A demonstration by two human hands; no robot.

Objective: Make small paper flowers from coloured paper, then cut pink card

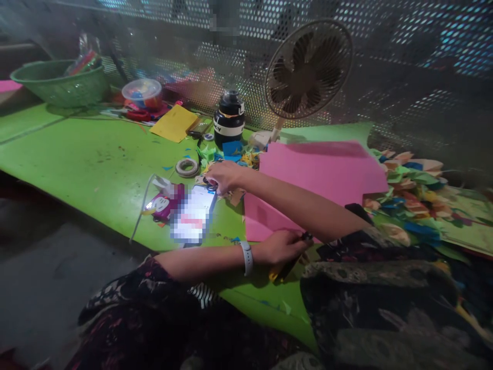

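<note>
the phone (193,215) screen is blurred; right hand (224,176) hides what it touches.

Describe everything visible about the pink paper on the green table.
The pink paper is a large, matte sheet that looks like thin card, lying mostly flat on the green table in front of the fan. A lower part of it shows below the right forearm, which crosses over it. The left hand rests at its near edge. Its far right corner lies beside a pile of coloured paper pieces.

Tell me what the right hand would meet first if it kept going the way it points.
The right hand points left across the green table. Probably the small ring-shaped roll of tape comes first, though depth is unclear.
</note>
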